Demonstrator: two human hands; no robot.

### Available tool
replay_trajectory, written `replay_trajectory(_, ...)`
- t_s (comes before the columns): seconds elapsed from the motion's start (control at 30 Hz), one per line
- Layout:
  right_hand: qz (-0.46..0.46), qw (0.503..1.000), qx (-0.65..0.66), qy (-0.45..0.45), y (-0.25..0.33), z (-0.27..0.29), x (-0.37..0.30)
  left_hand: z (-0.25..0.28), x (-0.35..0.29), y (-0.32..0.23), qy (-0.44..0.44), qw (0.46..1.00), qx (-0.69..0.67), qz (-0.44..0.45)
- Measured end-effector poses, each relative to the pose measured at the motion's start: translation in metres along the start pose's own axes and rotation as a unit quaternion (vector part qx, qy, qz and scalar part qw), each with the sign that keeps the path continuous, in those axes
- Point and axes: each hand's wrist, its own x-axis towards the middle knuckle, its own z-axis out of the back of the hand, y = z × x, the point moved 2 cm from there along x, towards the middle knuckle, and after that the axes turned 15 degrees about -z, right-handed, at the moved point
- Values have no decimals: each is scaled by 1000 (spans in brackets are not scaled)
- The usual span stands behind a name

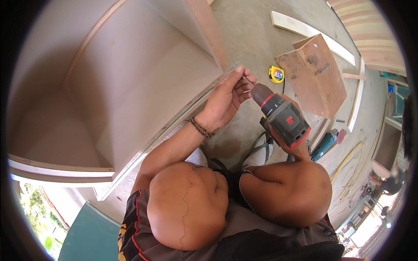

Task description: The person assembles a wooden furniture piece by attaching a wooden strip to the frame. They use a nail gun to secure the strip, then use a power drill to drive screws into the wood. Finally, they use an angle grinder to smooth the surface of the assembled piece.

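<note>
Squatting on the concrete floor (244, 35) beside a plywood cabinet (130, 78), right hand (300, 148) grip wraps the cordless drill (283, 117) while left hand (226, 98) fingertips pinch a bit (248, 80) at its chuck, steadying it.

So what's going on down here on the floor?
A person is crouching on a concrete floor beside a big plywood cabinet lying on its side. The right hand holds a cordless drill by its grip, nose pointing up. The left hand pinches a small screw or bit at the drill's tip; which one is too small to tell. A yellow tape measure and a small plywood box lie just beyond.
</note>
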Motion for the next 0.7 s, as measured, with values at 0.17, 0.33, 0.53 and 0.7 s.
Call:
replay_trajectory(0.17, 12, 999, -45, -14, 4, -3, 4, -1, -4, 2, -36, 999, -38, -6)
replay_trajectory(0.33, 7, 1000, -14, -16, 1, -12, 4, 7, -5, 3, -29, 999, -34, -5)
replay_trajectory(0.53, -30, 1000, 8, 7, -1, -14, 4, 15, 2, 4, 5, 1000, -26, -6)
replay_trajectory(0.7, -17, 1000, -3, -14, 7, -7, 5, 9, 9, 6, 22, 999, -31, -3)
